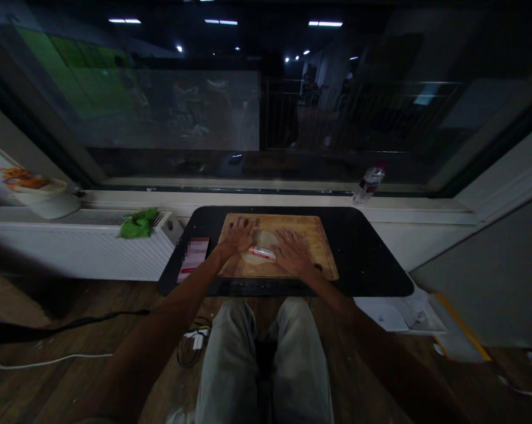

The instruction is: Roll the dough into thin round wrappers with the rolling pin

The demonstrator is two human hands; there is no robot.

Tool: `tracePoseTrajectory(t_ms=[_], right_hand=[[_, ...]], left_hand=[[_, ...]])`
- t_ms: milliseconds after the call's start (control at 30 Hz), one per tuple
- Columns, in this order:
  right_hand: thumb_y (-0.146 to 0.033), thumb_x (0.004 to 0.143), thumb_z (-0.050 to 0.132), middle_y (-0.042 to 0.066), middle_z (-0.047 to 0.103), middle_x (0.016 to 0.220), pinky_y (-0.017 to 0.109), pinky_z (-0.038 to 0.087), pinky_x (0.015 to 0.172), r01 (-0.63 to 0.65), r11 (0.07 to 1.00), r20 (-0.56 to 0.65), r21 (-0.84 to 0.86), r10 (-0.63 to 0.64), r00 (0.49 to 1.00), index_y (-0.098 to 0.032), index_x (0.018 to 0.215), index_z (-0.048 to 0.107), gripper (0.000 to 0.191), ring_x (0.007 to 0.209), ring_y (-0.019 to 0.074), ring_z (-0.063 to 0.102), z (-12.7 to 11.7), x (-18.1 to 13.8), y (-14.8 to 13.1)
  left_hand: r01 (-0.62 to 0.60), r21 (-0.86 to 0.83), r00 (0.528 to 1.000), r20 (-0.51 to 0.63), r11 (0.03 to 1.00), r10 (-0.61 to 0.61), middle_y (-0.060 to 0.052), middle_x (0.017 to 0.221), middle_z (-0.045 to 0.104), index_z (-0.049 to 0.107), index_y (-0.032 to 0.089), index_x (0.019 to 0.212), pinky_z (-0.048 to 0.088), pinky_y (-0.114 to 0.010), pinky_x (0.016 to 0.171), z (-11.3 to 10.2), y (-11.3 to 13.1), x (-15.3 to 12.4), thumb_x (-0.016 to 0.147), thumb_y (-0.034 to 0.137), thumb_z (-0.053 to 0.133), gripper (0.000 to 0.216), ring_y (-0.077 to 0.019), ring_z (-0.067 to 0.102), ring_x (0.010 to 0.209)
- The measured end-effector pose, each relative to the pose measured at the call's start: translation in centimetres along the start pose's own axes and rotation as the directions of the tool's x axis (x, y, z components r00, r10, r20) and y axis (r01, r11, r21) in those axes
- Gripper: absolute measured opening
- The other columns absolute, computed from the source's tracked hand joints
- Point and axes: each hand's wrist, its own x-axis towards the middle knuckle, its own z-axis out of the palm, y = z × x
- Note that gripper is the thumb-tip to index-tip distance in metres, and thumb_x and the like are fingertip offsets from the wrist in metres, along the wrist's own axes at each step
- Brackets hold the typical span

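Both hands, left hand (239, 234) and right hand (293, 252), press flat (fingers spread) on the rolling pin (261, 252), lying left-to-right over dough (262, 240).

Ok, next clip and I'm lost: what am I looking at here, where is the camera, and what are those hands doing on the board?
There is no machine here. A person wears a camera on the head, so the one picture looks forward and down past their own knees. The wide lens bends the edges of the room.

In front of them is a small black table with a wooden board on it. On the board lies a pale flat piece of dough, and across it a white rolling pin.

The left hand and the right hand both lie flat with open palms, one at each end of the pin, pressing on it rather than gripping it.

Beside the board sits a pink packet. On the sill stands a plastic bottle, and a green cloth lies on the radiator.
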Motion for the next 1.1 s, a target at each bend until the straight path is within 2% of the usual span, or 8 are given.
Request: tracePoseTrajectory(t_ms=[300, 433, 633, 800, 967, 1100], right_hand=[[-0.049, 0.119, 0.038, 0.017, 0.052, 0.176, 0.060, 0.028, 0.135, 0.073, 0.994, -0.060, -0.080, -0.078, 0.995, -0.020, 0.177, 0.045, 0.065, 0.163, 0.0376, 0.042, 0.1, -2.6, -1.3], [-0.048, 0.119, 0.037, 0.018, 0.053, 0.176, 0.061, 0.029, 0.134, 0.094, 0.991, -0.062, -0.096, -0.101, 0.993, -0.020, 0.176, 0.047, 0.064, 0.162, 0.0381, 0.044, 0.1, -2.2, -1.3], [-0.052, 0.120, 0.035, 0.019, 0.060, 0.169, 0.063, 0.030, 0.132, 0.039, 0.995, -0.110, -0.091, -0.049, 0.993, -0.019, 0.169, 0.057, 0.064, 0.156, 0.0398, 0.049, 0.6, -0.3, -1.0], [-0.058, 0.119, 0.038, 0.017, 0.065, 0.163, 0.062, 0.032, 0.130, 0.004, 0.999, -0.091, -0.045, -0.008, 0.996, -0.022, 0.169, 0.057, 0.064, 0.152, 0.0389, 0.052, 0.3, 2.4, -0.3], [-0.049, 0.121, 0.037, 0.019, 0.071, 0.155, 0.053, 0.034, 0.129, 0.014, 1.000, -0.151, 0.015, -0.012, 0.989, -0.015, 0.162, 0.062, 0.059, 0.146, 0.0344, 0.057, -0.8, 5.6, 0.3], [-0.044, 0.121, 0.034, 0.018, 0.076, 0.143, 0.051, 0.037, 0.125, 0.032, 0.999, -0.179, 0.008, -0.030, 0.983, -0.015, 0.152, 0.069, 0.055, 0.135, 0.0336, 0.061, -1.4, 7.5, 0.8]], left_hand=[[0.077, 0.039, 0.994, -0.079, 0.996, -0.074, -0.016, 0.172, 0.055, 0.049, 0.029, 0.175, 0.038, -0.067, 0.130, -0.7, 1.4, -5.5, 0.120, 0.044, 0.026, 0.061, -0.0396, 0.035, 0.169], [0.117, 0.070, 0.990, -0.082, 0.991, -0.111, -0.018, 0.170, 0.056, 0.049, 0.028, 0.174, 0.039, -0.067, 0.128, -0.7, 1.8, -6.5, 0.120, 0.044, 0.028, 0.061, -0.0410, 0.037, 0.167], [0.153, 0.059, 0.986, -0.073, 0.987, -0.148, -0.019, 0.160, 0.064, 0.056, 0.030, 0.168, 0.044, -0.069, 0.121, -0.7, 1.6, -4.6, 0.119, 0.048, 0.026, 0.060, -0.0424, 0.049, 0.156], [0.128, 0.025, 0.987, -0.096, 0.991, -0.125, -0.020, 0.161, 0.062, 0.058, 0.027, 0.165, 0.044, -0.069, 0.121, -0.9, 1.2, -1.9, 0.120, 0.049, 0.027, 0.060, -0.0429, 0.050, 0.156], [0.064, -0.009, 0.976, -0.208, 0.998, -0.065, -0.020, 0.153, 0.068, 0.064, 0.018, 0.155, 0.044, -0.059, 0.125, -1.3, 0.8, 1.2, 0.120, 0.041, 0.026, 0.056, -0.0366, 0.057, 0.147], [0.053, -0.029, 0.968, -0.246, 0.998, -0.059, -0.020, 0.157, 0.066, 0.066, 0.017, 0.149, 0.038, -0.062, 0.130, -1.4, 0.5, 3.0, 0.120, 0.038, 0.026, 0.054, -0.0356, 0.052, 0.153]])
